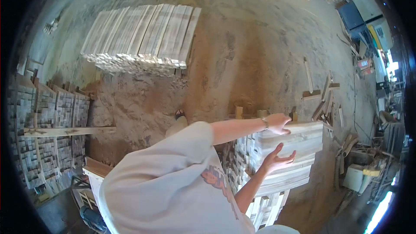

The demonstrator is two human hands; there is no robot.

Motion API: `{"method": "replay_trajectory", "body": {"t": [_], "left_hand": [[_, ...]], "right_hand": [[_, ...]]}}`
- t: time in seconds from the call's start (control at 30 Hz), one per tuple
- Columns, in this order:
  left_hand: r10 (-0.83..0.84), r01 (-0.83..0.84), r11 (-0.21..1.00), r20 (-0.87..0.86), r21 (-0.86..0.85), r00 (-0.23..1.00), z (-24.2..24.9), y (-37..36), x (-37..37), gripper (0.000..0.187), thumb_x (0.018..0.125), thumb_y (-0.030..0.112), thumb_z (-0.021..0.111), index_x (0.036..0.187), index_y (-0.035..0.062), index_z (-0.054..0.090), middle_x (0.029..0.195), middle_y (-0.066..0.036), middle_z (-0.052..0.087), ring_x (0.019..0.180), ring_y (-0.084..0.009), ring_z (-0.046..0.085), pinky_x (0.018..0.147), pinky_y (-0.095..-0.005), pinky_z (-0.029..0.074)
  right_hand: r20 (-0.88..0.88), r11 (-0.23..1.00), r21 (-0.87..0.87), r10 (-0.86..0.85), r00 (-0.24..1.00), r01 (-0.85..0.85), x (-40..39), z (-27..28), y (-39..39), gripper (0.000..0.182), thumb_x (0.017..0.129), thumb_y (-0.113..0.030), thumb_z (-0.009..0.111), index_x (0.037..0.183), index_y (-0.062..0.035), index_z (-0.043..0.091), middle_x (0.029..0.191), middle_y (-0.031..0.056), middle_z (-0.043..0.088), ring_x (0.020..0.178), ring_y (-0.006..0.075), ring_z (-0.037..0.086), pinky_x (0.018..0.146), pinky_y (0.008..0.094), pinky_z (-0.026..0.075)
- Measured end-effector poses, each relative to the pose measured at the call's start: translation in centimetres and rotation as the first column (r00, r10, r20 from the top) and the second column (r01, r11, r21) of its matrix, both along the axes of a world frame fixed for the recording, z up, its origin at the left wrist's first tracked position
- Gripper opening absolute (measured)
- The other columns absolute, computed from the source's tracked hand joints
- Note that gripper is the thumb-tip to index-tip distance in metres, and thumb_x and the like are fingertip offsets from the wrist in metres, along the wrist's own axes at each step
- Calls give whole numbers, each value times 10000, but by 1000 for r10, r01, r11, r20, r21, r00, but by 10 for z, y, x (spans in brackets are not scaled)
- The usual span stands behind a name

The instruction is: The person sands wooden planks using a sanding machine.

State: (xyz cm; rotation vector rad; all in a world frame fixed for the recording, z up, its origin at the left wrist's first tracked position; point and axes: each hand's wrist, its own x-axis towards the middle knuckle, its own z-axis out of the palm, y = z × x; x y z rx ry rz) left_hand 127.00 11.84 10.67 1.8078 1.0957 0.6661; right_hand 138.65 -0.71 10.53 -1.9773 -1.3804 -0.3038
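Note:
A stack of pale wooden planks [299, 145] lies in front of me, several layers high, its cut ends facing my body. Over its far left edge hangs my left hand [278, 123], with a watch or bracelet [265, 124] on the wrist. Its fingers are apart and slightly bent, with nothing in them. Above the middle of the planks is my right hand [278, 159], palm turned inward and fingers spread, holding nothing. Whether either hand touches the wood is hard to tell. Below the upper layers, more pale boards [268, 206] show near my body.
Another large plank stack [143, 34] sits on the dusty floor [234, 56] to my left. Several stacked blocks of wood [56, 112] stand behind me, with a long board [69, 131] sticking out. Loose wood scraps [323, 104] and a white container [354, 177] lie beyond my stack.

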Motion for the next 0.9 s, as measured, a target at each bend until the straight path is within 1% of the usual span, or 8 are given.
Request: {"method": "replay_trajectory", "body": {"t": [0.1,0.17,0.33,0.63,0.7,0.73,0.77,0.9], "left_hand": [[218,-239,966,181,104,959,-33,-33,-125,606,789,484,634,1125,-19,600,1061,-203,644,981,-338,621,859,-424,486],[277,-277,928,-38,-250,960,-28,-40,-224,544,788,448,621,1091,-3,634,1042,-197,658,973,-343,630,835,-384,498],[639,-681,717,-249,-149,728,-91,-37,-382,502,802,363,633,1111,-33,612,1049,-214,649,1009,-346,607,903,-411,468],[724,-782,622,-415,45,551,-146,6,-490,532,784,219,668,1228,-12,487,1244,-235,495,1200,-389,422,999,-436,386],[744,-783,610,-427,122,514,-151,23,-509,549,781,203,677,1243,-13,475,1270,-229,477,1208,-385,415,1021,-443,358],[766,-793,591,-412,148,493,-155,29,-515,566,777,187,686,1258,-13,463,1296,-224,458,1216,-381,408,1043,-451,330],[737,-781,614,-432,108,520,-163,44,-520,566,777,187,686,1258,-13,463,1296,-224,458,1216,-381,408,1043,-451,330],[744,-768,611,-470,190,475,-177,96,-527,684,773,184,689,1349,0,369,1411,-220,323,1285,-407,323,1063,-486,291]], "right_hand": [[-104,967,-4,253,962,-255,-84,-6,-19,590,840,-319,696,1249,12,429,1170,152,515,1053,301,503,877,424,438],[-390,916,-88,331,859,-393,-139,-14,-24,511,837,-247,704,1211,11,471,1139,146,530,1071,274,503,884,396,432],[-874,606,-357,50,483,-711,-234,-54,33,475,873,-326,650,1201,-12,513,1168,122,539,1053,225,519,904,355,420],[-915,377,-338,-346,207,-863,-396,-260,279,742,903,-605,442,1335,-3,418,1311,135,498,1198,277,470,990,417,364],[-588,451,-162,-758,-281,-878,-440,-365,357,760,922,-600,398,1393,-7,343,1391,133,429,1269,294,401,1039,421,312],[-558,476,-174,-769,-311,-862,-502,-327,329,760,922,-600,398,1393,-7,343,1391,133,429,1269,294,401,1039,421,312],[-975,442,-112,-221,13,-890,-562,-277,315,749,943,-588,354,1421,-14,302,1443,113,371,1322,283,337,1082,403,262],[-819,476,-48,-522,-238,-878,-589,-351,276,732,946,-594,336,1417,-34,338,1463,100,351,1349,250,304,1092,363,254]]}}
